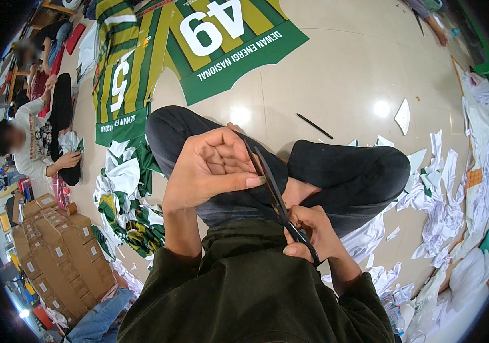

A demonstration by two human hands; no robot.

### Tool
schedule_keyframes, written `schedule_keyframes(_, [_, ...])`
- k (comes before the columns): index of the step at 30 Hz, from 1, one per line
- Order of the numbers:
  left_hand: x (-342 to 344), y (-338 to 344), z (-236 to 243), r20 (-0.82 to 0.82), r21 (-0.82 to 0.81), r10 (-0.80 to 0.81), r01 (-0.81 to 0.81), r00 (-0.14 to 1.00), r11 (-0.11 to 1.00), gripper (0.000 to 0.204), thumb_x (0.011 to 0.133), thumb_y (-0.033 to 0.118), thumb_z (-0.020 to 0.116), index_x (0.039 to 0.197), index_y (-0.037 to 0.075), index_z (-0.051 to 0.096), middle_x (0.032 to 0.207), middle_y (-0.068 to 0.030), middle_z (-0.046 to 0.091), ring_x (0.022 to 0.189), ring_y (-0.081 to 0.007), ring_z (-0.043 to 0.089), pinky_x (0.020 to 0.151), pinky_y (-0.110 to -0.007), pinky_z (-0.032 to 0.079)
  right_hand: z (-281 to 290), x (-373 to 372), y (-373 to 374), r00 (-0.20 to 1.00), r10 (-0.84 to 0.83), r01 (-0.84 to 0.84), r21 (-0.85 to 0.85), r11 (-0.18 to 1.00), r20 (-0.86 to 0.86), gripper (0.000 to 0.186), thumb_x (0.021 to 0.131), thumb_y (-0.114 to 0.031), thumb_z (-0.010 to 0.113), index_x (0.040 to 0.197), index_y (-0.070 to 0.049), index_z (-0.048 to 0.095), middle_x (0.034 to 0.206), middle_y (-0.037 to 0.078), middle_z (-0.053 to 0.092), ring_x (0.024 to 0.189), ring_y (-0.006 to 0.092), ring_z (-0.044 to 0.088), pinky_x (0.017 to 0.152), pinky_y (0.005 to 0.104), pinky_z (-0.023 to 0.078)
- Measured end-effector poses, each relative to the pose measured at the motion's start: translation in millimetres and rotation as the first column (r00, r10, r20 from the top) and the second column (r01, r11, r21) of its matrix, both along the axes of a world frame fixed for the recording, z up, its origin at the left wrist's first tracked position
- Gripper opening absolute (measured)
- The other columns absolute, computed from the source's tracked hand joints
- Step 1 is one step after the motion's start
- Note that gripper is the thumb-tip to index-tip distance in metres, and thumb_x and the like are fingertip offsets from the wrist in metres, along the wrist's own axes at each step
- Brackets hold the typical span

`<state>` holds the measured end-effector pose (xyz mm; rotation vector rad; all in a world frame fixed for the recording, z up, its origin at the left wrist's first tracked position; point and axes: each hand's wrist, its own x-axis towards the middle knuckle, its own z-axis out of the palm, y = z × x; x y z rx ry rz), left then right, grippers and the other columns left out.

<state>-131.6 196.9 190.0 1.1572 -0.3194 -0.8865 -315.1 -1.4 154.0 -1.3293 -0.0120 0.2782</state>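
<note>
A large pair of dark scissors [277, 207] slants across my lap, blades pointing up and to the left and parted slightly. My right hand [315, 230] is closed round the handles, which its fingers partly hide. With curled fingers, my left hand [213, 166] lies along the blades; its thumb tip touches a blade's edge and a fingertip shows near the point. Whether it also pinches a scrap of cloth, I cannot make out. Below both hands are my crossed legs in dark trousers [347, 171].
Green-striped jersey panels [244, 66] lie flat ahead. A heap of green and white cloth scraps [127, 194] is at left, with cardboard [64, 260] beyond. A black stick [315, 126] and white offcuts [427, 200] lie right. A person [39, 137] sits at far left.
</note>
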Motion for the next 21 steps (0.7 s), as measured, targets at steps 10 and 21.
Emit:
schedule_keyframes(10, [-0.2, -2.9, -2.6, 0.001, -0.019, 0.009, -0.009, 1.000, 1.000, 0.036, 0.074, -0.015, 0.075, 0.097, 0.003, 0.054, 0.095, -0.0210, 0.071, 0.092, -0.0264, 0.073, 0.080, -0.036, 0.061, -2.7, -1.1, 1.7, 0.999, -0.023, 0.024, -0.048, 0.999, 0.023, 0.043, 0.076, -0.029, 0.087, 0.072, -0.006, 0.051, 0.059, 0.002, 0.053, 0.052, 0.0096, 0.051, 0.049, 0.0255, 0.037])
schedule_keyframes(21, [-0.1, -2.7, -0.4, -0.028, 0.004, -0.006, 0.006, 1.000, 1.000, 0.037, 0.075, -0.013, 0.075, 0.101, 0.002, 0.053, 0.096, -0.0220, 0.071, 0.091, -0.0248, 0.072, 0.077, -0.032, 0.060, 2.2, 0.2, 3.9, 0.999, -0.051, 0.052, 0.053, 0.997, -0.017, 0.042, 0.075, -0.030, 0.087, 0.073, -0.005, 0.053, 0.059, 0.003, 0.054, 0.053, 0.0112, 0.053, 0.051, 0.0267, 0.039])
